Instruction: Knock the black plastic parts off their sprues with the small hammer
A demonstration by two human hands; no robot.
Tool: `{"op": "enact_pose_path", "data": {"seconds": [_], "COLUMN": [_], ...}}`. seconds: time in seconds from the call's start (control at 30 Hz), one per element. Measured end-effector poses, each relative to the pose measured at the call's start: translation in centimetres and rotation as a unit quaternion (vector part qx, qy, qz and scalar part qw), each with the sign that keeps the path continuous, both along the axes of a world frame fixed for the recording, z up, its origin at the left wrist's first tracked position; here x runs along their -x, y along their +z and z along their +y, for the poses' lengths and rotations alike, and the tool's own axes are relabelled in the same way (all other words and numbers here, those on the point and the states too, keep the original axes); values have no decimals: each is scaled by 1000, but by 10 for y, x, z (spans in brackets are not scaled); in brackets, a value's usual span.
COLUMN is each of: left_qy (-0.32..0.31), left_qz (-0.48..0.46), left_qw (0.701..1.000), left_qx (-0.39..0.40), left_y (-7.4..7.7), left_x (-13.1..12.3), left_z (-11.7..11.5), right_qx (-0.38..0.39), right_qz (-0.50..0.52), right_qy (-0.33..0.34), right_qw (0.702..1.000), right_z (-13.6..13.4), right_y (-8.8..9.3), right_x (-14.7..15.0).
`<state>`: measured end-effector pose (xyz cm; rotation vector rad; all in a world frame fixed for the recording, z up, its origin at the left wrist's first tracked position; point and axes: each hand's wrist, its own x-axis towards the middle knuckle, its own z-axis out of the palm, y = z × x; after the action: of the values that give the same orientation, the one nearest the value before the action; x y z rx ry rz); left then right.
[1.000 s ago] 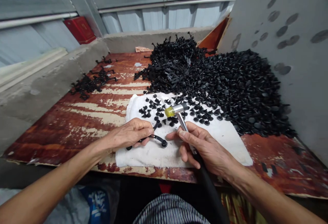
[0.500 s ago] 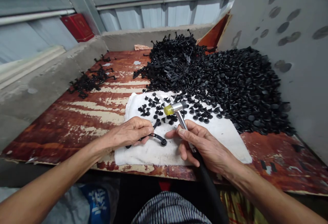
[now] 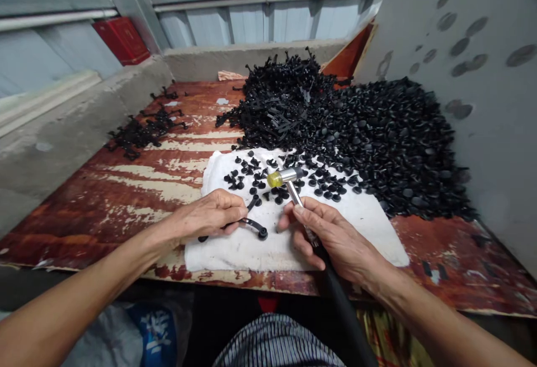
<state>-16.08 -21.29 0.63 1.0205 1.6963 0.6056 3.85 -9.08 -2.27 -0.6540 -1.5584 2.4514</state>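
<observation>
My left hand (image 3: 207,214) is closed around slim black curved strips. One strip (image 3: 254,225) juts out to the right and ends in a round knob; another slants up beside it. In my right hand (image 3: 325,231) is a small mallet (image 3: 289,175) with a metal head, one yellow face and one dark face. The thumb lies along its metal shank, and its black grip runs down toward my body. Both hands are over a white cloth (image 3: 239,256). Small black round-headed pieces (image 3: 331,188) lie scattered on the cloth beyond the mallet head.
A big heap of black pieces (image 3: 403,149) covers the back right of the worn red-brown table (image 3: 96,205). A smaller cluster of black parts (image 3: 145,132) lies at the left. A grey spotted panel (image 3: 495,132) bounds the right side; a low concrete ledge (image 3: 201,60) runs behind.
The right fingers have curled back slightly, so the gap to the black strip is wider. The whole view has shifted a little; both grips stay the same.
</observation>
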Motion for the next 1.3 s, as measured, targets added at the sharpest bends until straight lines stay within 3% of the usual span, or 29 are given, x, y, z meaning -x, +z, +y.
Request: {"op": "enact_pose_path", "data": {"seconds": [0.1, 0.17, 0.23, 0.3, 0.4, 0.5, 0.57, 0.7, 0.87, 1.0, 1.13, 1.23, 1.3], "left_qy": [0, -5, -10, -11, -15, -26, -27, -23, -20, -12, -23, -26, -27], "left_qz": [-26, -35, -36, -34, -36, -47, -46, -22, -22, -25, -22, -19, -25], "left_qw": [1000, 999, 999, 999, 999, 998, 998, 999, 999, 1000, 999, 999, 999], "left_qx": [-7, -10, -14, -13, -8, -26, -29, -3, -27, -6, -2, 0, -2], "left_y": [-4, -6, -6, -5, -5, -7, -9, -10, -11, -12, -9, -10, -10], "left_x": [5, 7, 9, 10, 11, 13, 14, 14, 11, 12, 12, 6, 4], "left_z": [-1, -1, -1, 0, 0, 1, 1, 2, 2, 2, 4, 5, 5], "right_qx": [-72, -235, -426, -562, -661, -706, -709, -689, -704, -684, -696, -680, -671], "right_qz": [-20, -27, 9, 67, 94, 45, 37, 107, 48, 69, 29, 36, 44], "right_qy": [-5, 7, -4, -20, -8, 58, 74, -22, 82, -1, 78, 24, 40], "right_qw": [997, 972, 905, 824, 745, 704, 700, 716, 704, 727, 713, 732, 739], "right_z": [1, 5, 8, 11, 13, 14, 14, 12, 14, 13, 10, 8, 7], "right_y": [5, 11, 17, 20, 19, 15, 16, 22, 17, 13, 9, 8, 10], "right_x": [-3, -6, -6, -5, -1, 1, -1, -5, -5, -5, -9, -11, -11]}}
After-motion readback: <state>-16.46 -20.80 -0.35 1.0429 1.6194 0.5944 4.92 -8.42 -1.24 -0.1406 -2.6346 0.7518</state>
